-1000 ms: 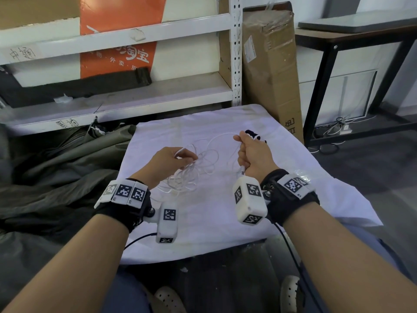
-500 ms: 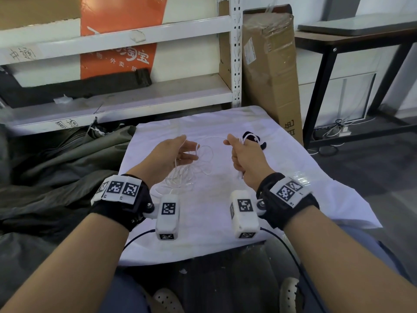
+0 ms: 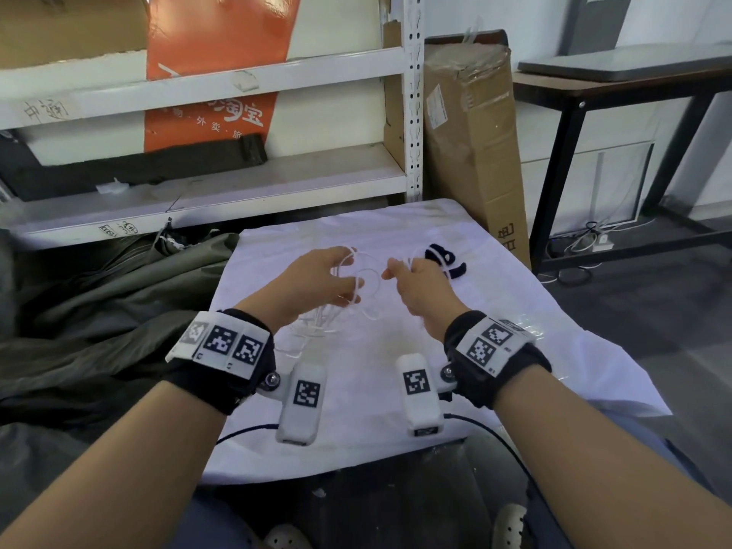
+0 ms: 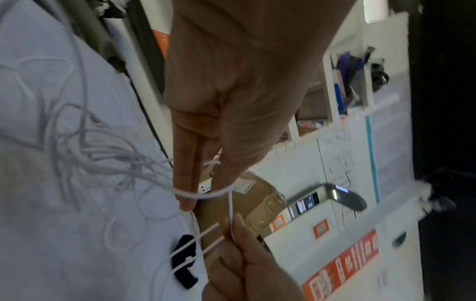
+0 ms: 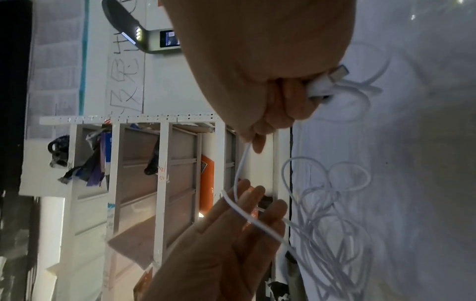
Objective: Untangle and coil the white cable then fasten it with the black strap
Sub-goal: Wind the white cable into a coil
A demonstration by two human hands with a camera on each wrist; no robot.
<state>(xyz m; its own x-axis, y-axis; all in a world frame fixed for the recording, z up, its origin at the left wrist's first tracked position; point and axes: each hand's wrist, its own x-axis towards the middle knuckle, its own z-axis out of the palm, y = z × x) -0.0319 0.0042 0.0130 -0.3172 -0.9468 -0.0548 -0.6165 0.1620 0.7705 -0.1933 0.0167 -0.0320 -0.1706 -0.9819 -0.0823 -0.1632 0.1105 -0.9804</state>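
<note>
White cable (image 3: 358, 289) — thin, tangled loops, draped over straight left fingers (image 5: 247, 200).

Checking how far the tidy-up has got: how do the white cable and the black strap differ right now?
The white cable is lifted, held in both hands; the black strap lies untouched on the white cloth. The cable is long, thin and hangs in tangled loops; the strap is short, broad and curled. The cable crosses over the strap.

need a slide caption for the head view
Both hands lift the tangled white cable above the white cloth, left hand open, right hand gripping; black strap waits beyond.
</note>
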